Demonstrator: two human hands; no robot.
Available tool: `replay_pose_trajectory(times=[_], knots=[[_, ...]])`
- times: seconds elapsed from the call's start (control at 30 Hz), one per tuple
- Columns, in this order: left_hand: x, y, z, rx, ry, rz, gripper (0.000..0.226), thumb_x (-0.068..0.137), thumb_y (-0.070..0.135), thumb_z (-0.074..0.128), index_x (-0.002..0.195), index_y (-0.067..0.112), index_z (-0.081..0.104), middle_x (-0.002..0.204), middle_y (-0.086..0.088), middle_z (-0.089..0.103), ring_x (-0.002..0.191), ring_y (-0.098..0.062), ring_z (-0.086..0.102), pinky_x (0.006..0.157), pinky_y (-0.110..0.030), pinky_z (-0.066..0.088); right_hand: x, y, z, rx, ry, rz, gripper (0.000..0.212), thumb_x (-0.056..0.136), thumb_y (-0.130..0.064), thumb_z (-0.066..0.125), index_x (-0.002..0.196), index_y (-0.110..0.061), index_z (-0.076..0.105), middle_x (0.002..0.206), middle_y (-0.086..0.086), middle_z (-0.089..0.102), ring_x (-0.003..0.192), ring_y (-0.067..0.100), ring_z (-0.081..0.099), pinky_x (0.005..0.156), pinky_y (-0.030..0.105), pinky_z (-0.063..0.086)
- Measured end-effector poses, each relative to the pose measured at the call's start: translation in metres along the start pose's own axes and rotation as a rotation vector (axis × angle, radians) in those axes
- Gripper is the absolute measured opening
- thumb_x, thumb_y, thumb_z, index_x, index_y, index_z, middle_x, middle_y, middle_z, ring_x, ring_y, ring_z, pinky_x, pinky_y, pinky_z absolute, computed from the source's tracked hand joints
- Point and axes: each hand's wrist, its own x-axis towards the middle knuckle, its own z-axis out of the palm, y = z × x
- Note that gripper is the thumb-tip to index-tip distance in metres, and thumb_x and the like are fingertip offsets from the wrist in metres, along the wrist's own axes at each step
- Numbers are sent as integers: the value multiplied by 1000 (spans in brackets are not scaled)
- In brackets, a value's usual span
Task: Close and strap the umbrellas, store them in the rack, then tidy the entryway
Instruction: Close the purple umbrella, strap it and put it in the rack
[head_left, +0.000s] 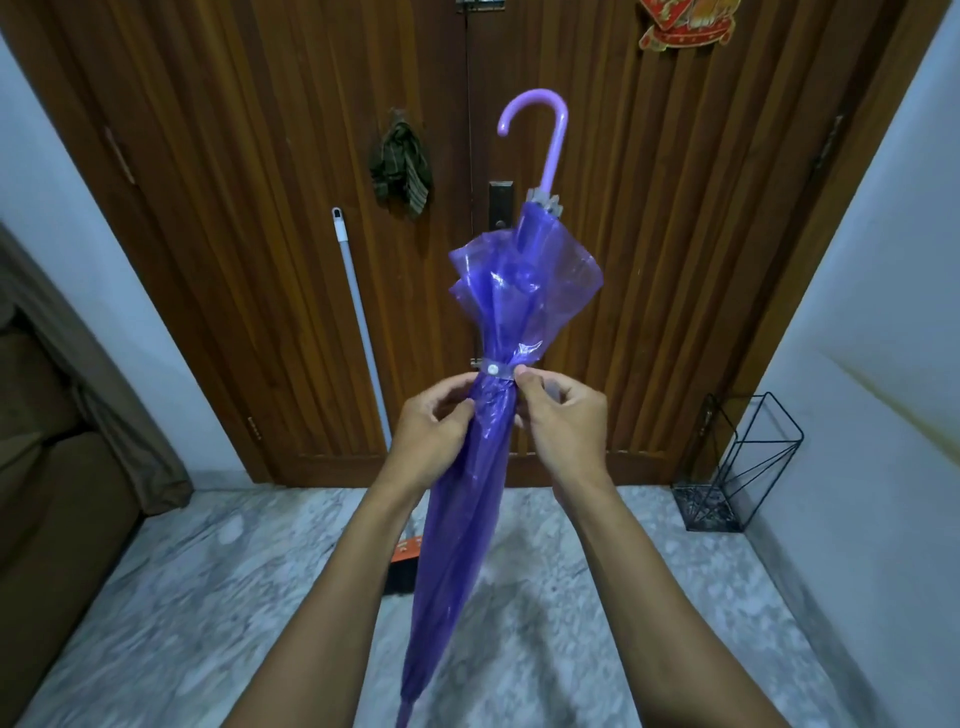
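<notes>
Standing handle-up before the wooden door (260, 208), the purple umbrella (467, 499) is held in mid-air, its tip pointing down over the marble floor (208, 597). Its folded canopy is gripped just under the strap (492, 369) by the left hand (431, 431), fingers curled round the plastic. The right hand (563, 421) is pressed in from the other side, with the strap's end pinched at the thumb tip. The strap is wrapped round the canopy, its snap facing the camera, and the folds above it flare out loosely under the hooked handle (543, 130). The wire rack (737, 467) is seen on the floor to the right, by the wall, well apart from the umbrella. A broom handle (361, 322) is leaned against the door on the left, and a cloth (400, 166) is hung on the door above.
</notes>
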Motion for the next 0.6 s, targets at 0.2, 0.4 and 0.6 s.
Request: replay_pose_trajectory(times=[0.2, 0.4, 0.6], knots=[[-6, 5, -3, 162, -144, 92, 50, 82, 34, 75, 129, 34, 57, 112, 15, 69, 97, 1, 66, 84, -18, 53, -8, -11, 4, 139, -34, 38, 3, 87, -12, 74, 87, -11, 71, 78, 10, 77, 76, 22, 75, 66, 33, 62], [-14, 3, -8, 61, -29, 149, 39, 87, 20, 71, 117, 41, 59, 107, 16, 71, 97, -1, 68, 84, -17, 52, -6, -10, -4, 150, -177, 67, 11, 92, -13, 68, 96, -5, 74, 87, 12, 78, 87, 21, 76, 80, 25, 60], [-19, 5, -10, -120, -102, 65, 41, 88, 12, 69, 125, 27, 60, 111, 3, 73, 97, -12, 71, 83, -23, 56, 2, 2, -20, -31, -164, 92, 22, 84, -34, 75, 88, -13, 79, 89, 3, 79, 93, 17, 74, 91, 32, 55]])
